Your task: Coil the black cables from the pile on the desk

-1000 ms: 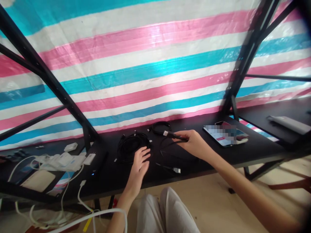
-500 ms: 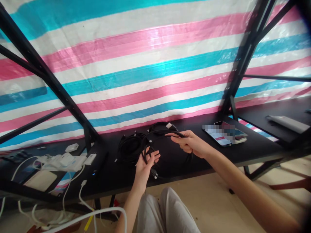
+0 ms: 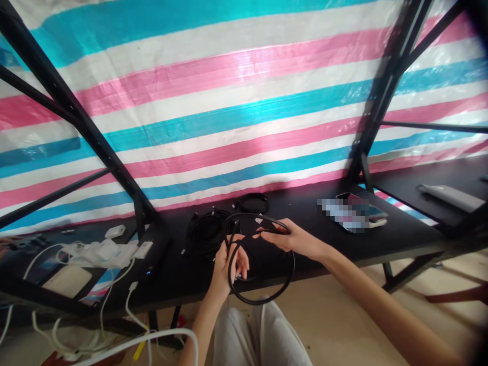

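Note:
A black cable (image 3: pixel 263 302) forms a large loop between my hands, its lower curve hanging in front of the shelf edge. My left hand (image 3: pixel 230 259) is closed around the cable at the loop's left side, with its fingers curled. At the upper right of the loop, my right hand (image 3: pixel 285 236) pinches the cable between thumb and fingers. A pale connector (image 3: pixel 258 219) shows close to the right fingertips. Behind my left hand lies a heap of coiled black cables (image 3: pixel 206 231). Farther back rests a smaller coiled black cable (image 3: pixel 253 203).
Phones (image 3: pixel 343 216) lie on the black shelf (image 3: pixel 316 201) to the right. White chargers and a power strip (image 3: pixel 104 252) with white cords sit at left. Black metal frames (image 3: pixel 110 170) stand on both sides. A striped sheet (image 3: pixel 236 101) hangs behind. A silver device (image 3: pixel 452 196) lies far right.
The cable between my hands now hangs as a wide loop below them. My left fingers have curled in, and my right hand has moved slightly down and left.

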`<state>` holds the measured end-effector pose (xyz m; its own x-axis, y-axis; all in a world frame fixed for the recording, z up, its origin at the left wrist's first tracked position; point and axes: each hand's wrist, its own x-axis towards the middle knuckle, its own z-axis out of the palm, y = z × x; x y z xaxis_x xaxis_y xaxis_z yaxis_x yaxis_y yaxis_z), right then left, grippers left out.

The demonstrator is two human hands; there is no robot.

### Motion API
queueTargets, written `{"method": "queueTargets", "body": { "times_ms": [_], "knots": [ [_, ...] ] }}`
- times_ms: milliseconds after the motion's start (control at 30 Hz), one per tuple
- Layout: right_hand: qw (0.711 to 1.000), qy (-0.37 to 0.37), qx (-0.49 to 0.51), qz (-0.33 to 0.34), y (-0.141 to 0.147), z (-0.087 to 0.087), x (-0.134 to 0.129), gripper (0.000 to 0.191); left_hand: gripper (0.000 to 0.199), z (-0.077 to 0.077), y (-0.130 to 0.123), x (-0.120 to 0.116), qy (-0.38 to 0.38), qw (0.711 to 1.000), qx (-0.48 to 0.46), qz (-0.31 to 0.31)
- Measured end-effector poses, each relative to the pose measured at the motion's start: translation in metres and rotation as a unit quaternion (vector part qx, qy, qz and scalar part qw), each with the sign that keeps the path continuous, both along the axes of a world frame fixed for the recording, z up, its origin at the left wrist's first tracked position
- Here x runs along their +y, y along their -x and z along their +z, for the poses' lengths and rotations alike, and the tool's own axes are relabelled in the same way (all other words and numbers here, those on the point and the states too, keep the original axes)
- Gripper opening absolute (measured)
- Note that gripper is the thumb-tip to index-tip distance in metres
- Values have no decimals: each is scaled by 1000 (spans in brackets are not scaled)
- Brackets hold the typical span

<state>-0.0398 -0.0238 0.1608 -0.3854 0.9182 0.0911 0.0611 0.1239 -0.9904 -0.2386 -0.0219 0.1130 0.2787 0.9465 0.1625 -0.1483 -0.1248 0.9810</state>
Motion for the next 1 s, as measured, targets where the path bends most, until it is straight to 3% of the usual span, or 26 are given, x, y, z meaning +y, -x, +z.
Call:
{"method": "queueTargets", "body": {
  "times_ms": [167, 233, 333, 400, 467, 500, 567, 633, 667, 733, 800, 900, 1000],
  "knots": [
    [997, -61, -46, -28, -1, 7, -4, 34, 45, 6, 15, -3, 36, 995, -8, -96],
    [993, -98, -57, -44, -6, 15, -6, 28, 49, 12, 23, -3, 18, 998, 10, -62],
    [981, -144, -115, -61, -7, 28, -14, 16, 61, 25, 29, -8, -74, 994, 59, 58],
    [963, -171, -194, -74, 0, 35, -20, 20, 83, 36, 25, -16, -141, 978, 112, 109],
    [938, -193, -274, -94, 9, 41, -26, 28, 98, 47, 17, -25, -185, 962, 167, 111],
    [926, -200, -303, -101, 13, 44, -28, 30, 97, 52, 12, -29, -192, 958, 190, 101],
    [918, -210, -320, -105, 17, 51, -33, 29, 68, 60, 3, -30, -174, 955, 231, 64],
    [931, -212, -282, -90, 15, 58, -35, 25, 22, 65, -2, -27, -115, 963, 245, 20],
    [942, -204, -255, -79, 12, 60, -35, 20, 12, 67, -3, -24, -81, 969, 234, 14],
    [965, -165, -200, -48, 7, 62, -34, 9, 22, 69, -3, -18, -27, 981, 187, 44],
    [984, -108, -142, -27, 4, 59, -32, 25, 25, 69, -4, -14, -13, 985, 138, 105],
    [995, -54, -30, -81, 9, 48, -30, 43, 28, 62, -7, -11, -46, 986, 84, 135],
    [982, -8, 122, -146, 17, 35, -29, 53, 34, 45, -9, -8, -89, 976, 80, 181]
  ]
}}
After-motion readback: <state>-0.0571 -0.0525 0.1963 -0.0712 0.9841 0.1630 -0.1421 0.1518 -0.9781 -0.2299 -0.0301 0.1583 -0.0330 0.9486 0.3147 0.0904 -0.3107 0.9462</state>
